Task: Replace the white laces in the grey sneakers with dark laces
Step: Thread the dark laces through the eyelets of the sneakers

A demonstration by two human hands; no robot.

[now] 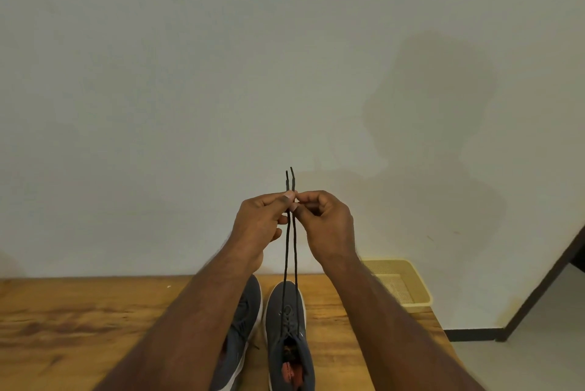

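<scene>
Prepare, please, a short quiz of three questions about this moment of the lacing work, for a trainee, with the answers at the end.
1. True or false: both ends of the dark lace are held up above the right grey sneaker.
2. Which hand pinches the lace ends? A) only the left hand B) only the right hand C) both hands
3. Fill in: the yellow mesh tray stands on the wooden table, against the ____.

Key
1. True; the two strands run taut from the sneaker's eyelets up to the fingers.
2. C
3. wall
</scene>
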